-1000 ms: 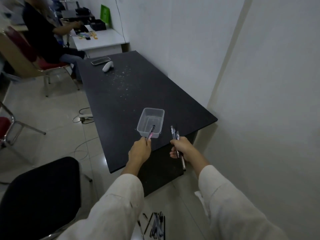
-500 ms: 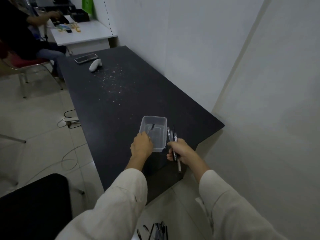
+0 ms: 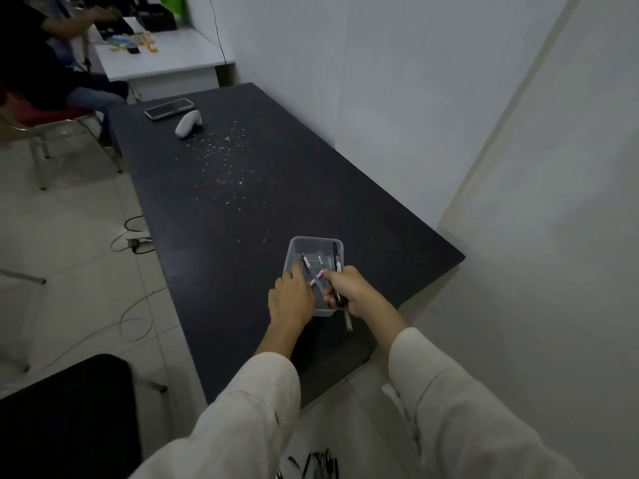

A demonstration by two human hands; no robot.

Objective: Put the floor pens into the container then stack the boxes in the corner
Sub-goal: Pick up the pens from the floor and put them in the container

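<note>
At the near right corner of the black, speckled table, by the white wall, my right hand grips pens over the clear container, my left hand rests straight-fingered on its rim, and floor pens lie on the tiles.

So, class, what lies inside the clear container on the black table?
At least two loose pens show inside the container, one marked pink. The right hand grips more pens over its near end. Both it and the left hand hide that end.

Clear plastic container upright near table edge; pens slanting into it; floor pens bunched together.
</note>
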